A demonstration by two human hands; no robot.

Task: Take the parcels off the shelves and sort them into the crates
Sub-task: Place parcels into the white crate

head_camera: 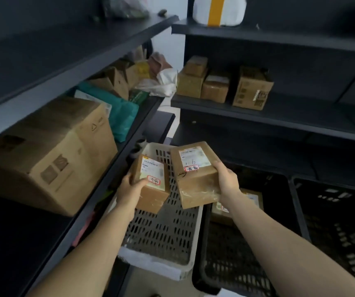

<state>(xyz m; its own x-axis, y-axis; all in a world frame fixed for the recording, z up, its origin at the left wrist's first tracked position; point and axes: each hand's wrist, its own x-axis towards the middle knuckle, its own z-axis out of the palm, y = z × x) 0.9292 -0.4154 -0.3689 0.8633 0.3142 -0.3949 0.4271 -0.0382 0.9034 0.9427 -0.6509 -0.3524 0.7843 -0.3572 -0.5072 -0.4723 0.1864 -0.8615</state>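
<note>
The person holds two small cardboard parcels over the crates, one in each hand. The left hand [129, 189] is clamped on the smaller parcel [152, 183], thumb across its top near a red-ringed sticker, and the right hand [226, 181] is wrapped around the right edge of the larger parcel [196, 174], which is tilted and carries a label with a handwritten "1-6" and its own red-ringed sticker. The likeliest slip is a mis-sort: the two parcels nearly touch just between the hands, both hover over the seam where two crates meet, and a release from here could drop either one into the wrong crate or onto a rim. The larger parcel is held by one side only, so it looks liable to rotate out of the grip if the fingers loosen. The stickers are blurred, so misreading them is also a risk. Below the left hand sits the white crate [185, 249], whose perforated floor appears to hold nothing. Beneath and just right of the right hand is a black crate [236, 264] with one labelled parcel [251, 202] already lying in it, partly hidden by the forearm. Further right of that hand is a second black crate [344, 221]; nothing can be made out inside it. Beyond both hands the shelves [279, 112] carry more boxes awaiting sorting.
</note>
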